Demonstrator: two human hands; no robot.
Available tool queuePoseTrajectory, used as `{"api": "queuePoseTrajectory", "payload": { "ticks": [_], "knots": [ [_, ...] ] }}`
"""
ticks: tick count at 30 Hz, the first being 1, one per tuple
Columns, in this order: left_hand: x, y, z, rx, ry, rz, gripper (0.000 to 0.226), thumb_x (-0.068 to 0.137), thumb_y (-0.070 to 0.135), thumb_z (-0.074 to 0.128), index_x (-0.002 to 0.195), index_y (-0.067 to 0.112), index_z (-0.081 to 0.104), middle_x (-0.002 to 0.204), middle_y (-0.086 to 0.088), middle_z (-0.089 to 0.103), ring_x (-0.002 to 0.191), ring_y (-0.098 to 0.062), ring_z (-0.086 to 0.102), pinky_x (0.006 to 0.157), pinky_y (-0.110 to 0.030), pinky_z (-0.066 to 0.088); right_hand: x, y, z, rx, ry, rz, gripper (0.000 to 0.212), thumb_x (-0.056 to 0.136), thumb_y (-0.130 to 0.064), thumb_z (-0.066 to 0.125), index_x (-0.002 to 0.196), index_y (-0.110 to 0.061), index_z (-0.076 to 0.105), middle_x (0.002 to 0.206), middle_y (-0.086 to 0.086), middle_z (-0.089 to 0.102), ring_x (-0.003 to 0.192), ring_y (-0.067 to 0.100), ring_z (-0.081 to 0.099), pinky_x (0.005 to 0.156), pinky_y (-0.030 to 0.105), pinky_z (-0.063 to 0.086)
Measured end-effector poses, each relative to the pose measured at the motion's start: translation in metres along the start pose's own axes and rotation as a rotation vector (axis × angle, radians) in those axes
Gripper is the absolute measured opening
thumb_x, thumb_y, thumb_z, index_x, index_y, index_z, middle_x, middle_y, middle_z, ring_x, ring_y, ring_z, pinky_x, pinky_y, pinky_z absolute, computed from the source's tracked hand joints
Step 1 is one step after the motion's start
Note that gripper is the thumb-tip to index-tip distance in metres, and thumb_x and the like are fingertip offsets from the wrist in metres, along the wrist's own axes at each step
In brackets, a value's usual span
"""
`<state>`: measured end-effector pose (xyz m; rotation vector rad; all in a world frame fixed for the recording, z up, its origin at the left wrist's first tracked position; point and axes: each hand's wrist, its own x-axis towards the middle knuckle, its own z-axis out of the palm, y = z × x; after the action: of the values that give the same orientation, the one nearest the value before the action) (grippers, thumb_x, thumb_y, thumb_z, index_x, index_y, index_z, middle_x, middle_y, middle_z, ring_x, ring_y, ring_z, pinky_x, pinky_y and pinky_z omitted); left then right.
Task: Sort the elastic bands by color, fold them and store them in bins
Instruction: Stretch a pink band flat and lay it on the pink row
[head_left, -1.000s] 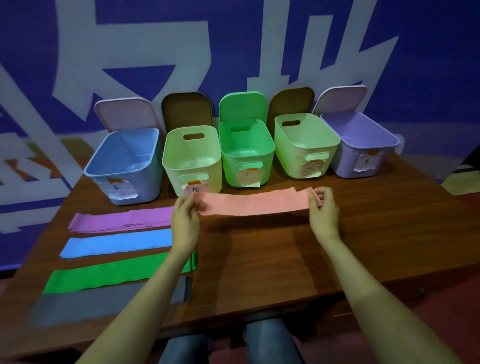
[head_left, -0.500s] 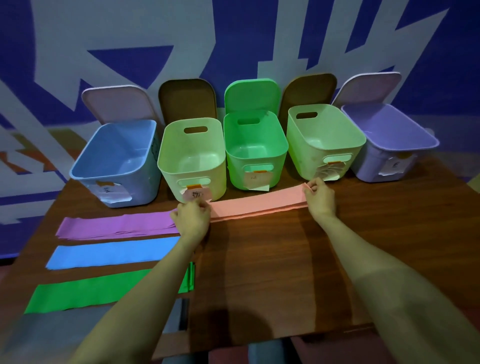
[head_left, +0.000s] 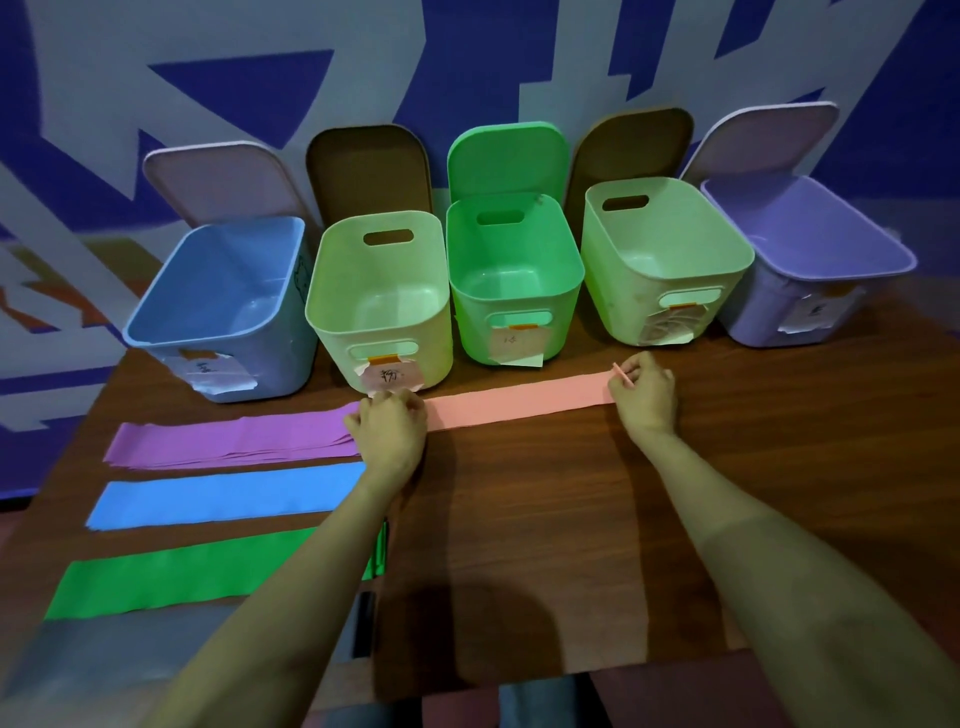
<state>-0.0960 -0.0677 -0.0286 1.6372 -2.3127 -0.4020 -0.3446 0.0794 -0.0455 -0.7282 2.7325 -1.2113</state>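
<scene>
At the near left corner of the wooden counter (head_left: 519, 519) lies a grey band (head_left: 156, 649), flat and partly under the left forearm. Just beyond it and side by side, each running lengthwise along the left half, come a green band (head_left: 208, 577), a blue band (head_left: 228, 493) and a stack of purple bands (head_left: 234, 439) (their edges fan out slightly at the near side).

Past the middle of the counter a pink band (head_left: 519, 402) lies stretched flat, its left end meeting the right end of the purple stack. The left hand (head_left: 389, 431) sits on that left end, fingers curled down over it and holding it. The right hand (head_left: 644, 395) holds the right end, fingers pinched narrowly on it, with a small tip of pink sticking up above the thumb.

Along the far edge stand five open bins in a row: a blue bin (head_left: 223, 312) at the left, then a pale green bin (head_left: 379, 306), a green bin (head_left: 514, 280), a second pale green bin (head_left: 660, 260) and a purple bin (head_left: 810, 260) near the far right corner. All five look empty. Paper labels (head_left: 389, 376) are taped to their fronts; the writing is too small to read. The lids (head_left: 506, 156) lean upright behind them against a blue and white wall (head_left: 467, 62).
</scene>
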Motion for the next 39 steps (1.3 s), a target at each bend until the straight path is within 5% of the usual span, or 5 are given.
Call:
{"api": "queuePoseTrajectory", "payload": {
  "ticks": [7, 22, 32, 35, 39],
  "knots": [
    [-0.005, 0.002, -0.008, 0.032, 0.050, -0.154, 0.064, 0.081, 0.038, 0.070, 0.123, 0.000, 0.039, 0.125, -0.020, 0.042, 0.117, -0.036, 0.038, 0.096, -0.042, 0.031, 0.003, -0.005, 0.000, -0.258, -0.003, 0.225, 0.048, 0.082, -0.037, 0.061, 0.120, -0.009, 0.054, 0.130, 0.014, 0.042, 0.124, 0.032, 0.032, 0.102, 0.041, 0.026],
    [-0.002, 0.015, -0.001, 0.083, -0.078, -0.154, 0.040, 0.099, 0.035, 0.041, 0.121, 0.003, 0.048, 0.128, -0.019, 0.051, 0.121, -0.036, 0.039, 0.099, -0.043, 0.027, -0.001, -0.017, 0.005, -0.196, -0.014, 0.166, 0.026, 0.095, -0.013, 0.044, 0.119, -0.003, 0.042, 0.126, 0.018, 0.055, 0.121, 0.035, 0.044, 0.099, 0.043, 0.033],
    [-0.039, 0.000, -0.043, -0.739, -0.054, -0.186, 0.047, 0.086, 0.012, 0.066, 0.120, 0.004, 0.035, 0.115, -0.020, 0.055, 0.105, -0.035, 0.055, 0.080, -0.044, 0.052, -0.053, -0.013, -0.045, 0.156, 0.008, 0.102, 0.023, 0.089, -0.001, 0.049, 0.111, -0.003, 0.043, 0.115, 0.020, 0.055, 0.106, 0.035, 0.053, 0.084, 0.037, 0.041],
    [-0.055, -0.012, -0.049, -0.968, -0.189, -0.290, 0.049, 0.081, 0.007, 0.071, 0.113, 0.010, 0.034, 0.100, -0.016, 0.057, 0.082, -0.027, 0.062, 0.053, -0.026, 0.056, -0.082, 0.014, -0.055, 0.098, -0.042, 0.151, 0.026, 0.089, -0.003, 0.052, 0.113, -0.005, 0.042, 0.114, 0.020, 0.059, 0.105, 0.036, 0.056, 0.085, 0.040, 0.043],
    [-0.076, -0.016, -0.048, -0.892, -0.262, -0.237, 0.043, 0.080, 0.008, 0.072, 0.110, 0.009, 0.042, 0.097, -0.016, 0.057, 0.068, -0.021, 0.061, 0.047, -0.019, 0.049, -0.111, 0.031, -0.063, 0.073, -0.030, 0.107, 0.026, 0.088, -0.003, 0.053, 0.113, -0.004, 0.044, 0.107, 0.018, 0.061, 0.101, 0.036, 0.057, 0.079, 0.035, 0.043]
  ]
}}
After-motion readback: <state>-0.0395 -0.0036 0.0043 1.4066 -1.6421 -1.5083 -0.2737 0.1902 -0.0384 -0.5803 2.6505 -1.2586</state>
